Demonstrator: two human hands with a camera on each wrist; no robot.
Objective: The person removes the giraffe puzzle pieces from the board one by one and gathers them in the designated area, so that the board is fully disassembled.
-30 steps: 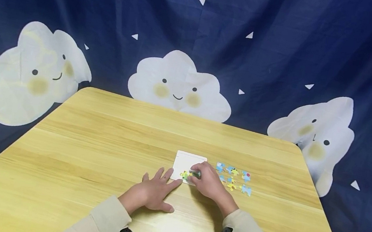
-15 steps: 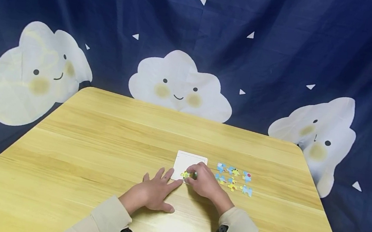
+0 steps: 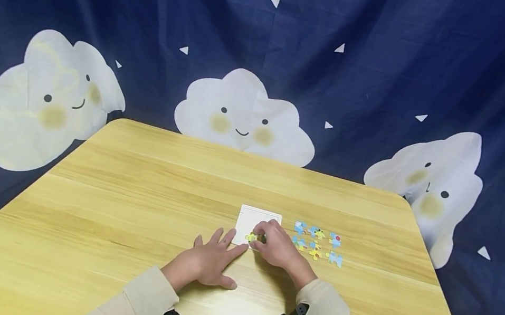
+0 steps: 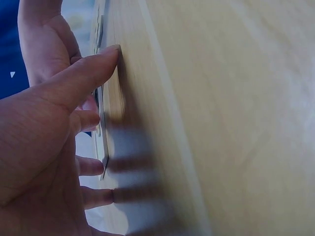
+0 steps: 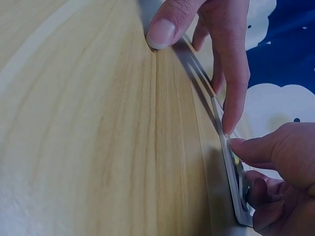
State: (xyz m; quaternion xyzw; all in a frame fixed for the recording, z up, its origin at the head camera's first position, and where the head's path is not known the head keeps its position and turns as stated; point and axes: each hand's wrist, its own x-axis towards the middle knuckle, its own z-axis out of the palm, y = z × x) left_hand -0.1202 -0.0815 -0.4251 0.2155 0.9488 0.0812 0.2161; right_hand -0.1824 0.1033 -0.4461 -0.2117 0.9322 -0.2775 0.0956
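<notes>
A shallow white puzzle tray lies flat on the table. Near its front edge sits a yellow-green puzzle piece. My right hand reaches over the tray and pinches another puzzle piece just right of that one; the fingers cover most of it. In the right wrist view, this piece looks slightly tilted against the tray. My left hand lies with fingers spread, its index fingertip touching the tray's front left edge. The left thumb points right along the tabletop.
Several loose blue and yellow puzzle pieces lie in two rough rows on the table, right of the tray. A dark blue curtain with white clouds hangs behind the table's far edge.
My right hand has shifted slightly left over the tray, bringing the pinched puzzle piece closer to the yellow-green one. In the last half second it has barely moved. The left hand stays in place.
</notes>
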